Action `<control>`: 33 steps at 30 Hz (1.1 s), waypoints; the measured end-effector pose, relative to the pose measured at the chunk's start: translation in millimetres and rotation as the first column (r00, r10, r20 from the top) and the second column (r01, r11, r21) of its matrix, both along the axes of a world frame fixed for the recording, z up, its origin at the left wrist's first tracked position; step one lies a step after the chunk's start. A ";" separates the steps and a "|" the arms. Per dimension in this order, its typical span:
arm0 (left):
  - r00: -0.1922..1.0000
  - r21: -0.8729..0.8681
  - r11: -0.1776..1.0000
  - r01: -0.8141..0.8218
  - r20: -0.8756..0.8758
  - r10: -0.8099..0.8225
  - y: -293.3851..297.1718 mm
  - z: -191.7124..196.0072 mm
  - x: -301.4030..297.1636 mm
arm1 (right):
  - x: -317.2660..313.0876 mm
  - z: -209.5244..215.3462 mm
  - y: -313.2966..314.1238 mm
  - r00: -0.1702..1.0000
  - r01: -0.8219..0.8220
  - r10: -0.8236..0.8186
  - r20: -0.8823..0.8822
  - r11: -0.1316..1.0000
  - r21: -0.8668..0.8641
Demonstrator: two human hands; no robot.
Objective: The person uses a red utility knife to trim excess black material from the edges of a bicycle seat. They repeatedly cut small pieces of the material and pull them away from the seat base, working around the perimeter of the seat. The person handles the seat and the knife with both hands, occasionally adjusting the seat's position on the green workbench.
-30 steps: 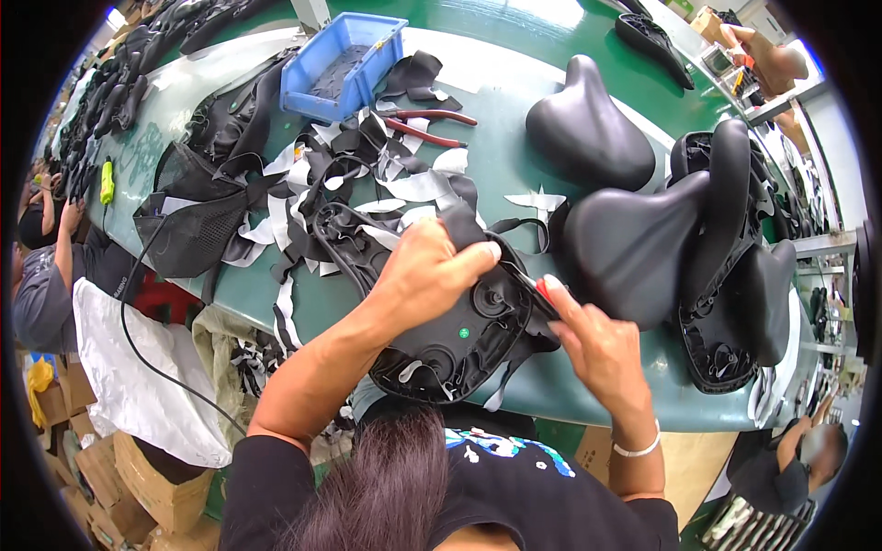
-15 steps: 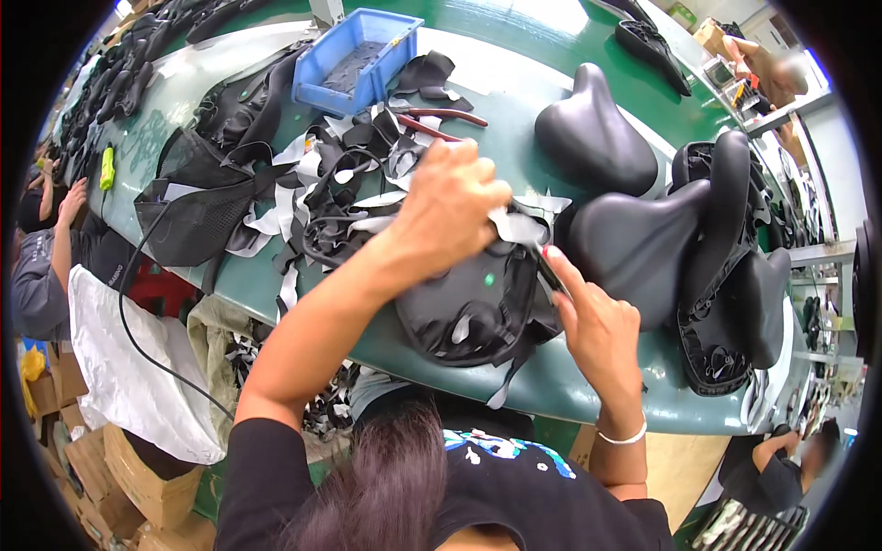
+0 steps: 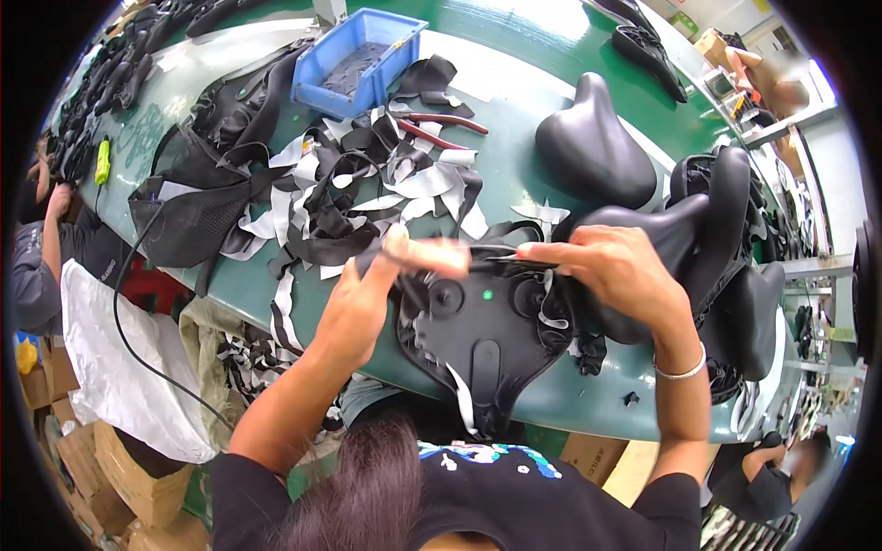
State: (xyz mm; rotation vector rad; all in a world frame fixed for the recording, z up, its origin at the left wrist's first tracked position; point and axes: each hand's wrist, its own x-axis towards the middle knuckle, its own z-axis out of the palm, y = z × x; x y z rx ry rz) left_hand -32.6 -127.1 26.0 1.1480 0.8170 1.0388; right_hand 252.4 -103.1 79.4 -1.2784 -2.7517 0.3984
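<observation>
An upturned black bicycle saddle [image 3: 478, 340] lies at the near edge of the green table [image 3: 514, 55], its plastic underside showing a small green dot. My left hand [image 3: 386, 275], blurred by motion, pinches the cover material at the saddle's upper left rim. My right hand [image 3: 616, 271] grips a thin dark tool [image 3: 514, 262] whose tip points left along the top rim, close to the left fingers. A white strip hangs off the saddle's nose toward me.
A heap of black and white scrap strips [image 3: 367, 184] lies behind the saddle, with red-handled pliers [image 3: 441, 129] and a blue bin [image 3: 354, 60]. Finished saddles [image 3: 593, 147] and a stack [image 3: 726, 239] stand on the right. Another person [image 3: 37, 248] works at far left.
My left hand rose off the saddle, then came down onto its upper left rim. My right hand moved from the saddle's right edge up to the top rim with the tool.
</observation>
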 end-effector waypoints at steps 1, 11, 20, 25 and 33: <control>0.998 0.011 0.999 0.038 0.041 -0.039 -3.4 10.3 -6.4 | -6.8 3.2 0.3 0.994 -0.056 0.049 0.095 0.995 0.081; 0.635 0.450 0.893 -0.022 0.696 -0.335 70.0 81.2 -98.5 | -3.1 9.6 -107.6 0.899 0.382 -0.354 0.259 0.922 -0.065; 0.599 0.348 0.496 0.795 -0.576 -0.556 82.7 9.4 56.3 | 14.0 9.4 -74.0 0.938 0.336 -0.346 0.002 0.911 -0.237; 0.923 0.090 0.923 0.374 0.064 -0.380 87.5 13.1 83.6 | 9.9 -11.3 -123.3 0.894 0.447 -0.440 0.083 0.888 -0.106; 0.416 0.035 0.514 -0.857 0.636 0.650 57.5 81.5 53.0 | -47.3 -20.1 -198.3 0.149 0.502 -0.981 -0.123 0.183 -0.845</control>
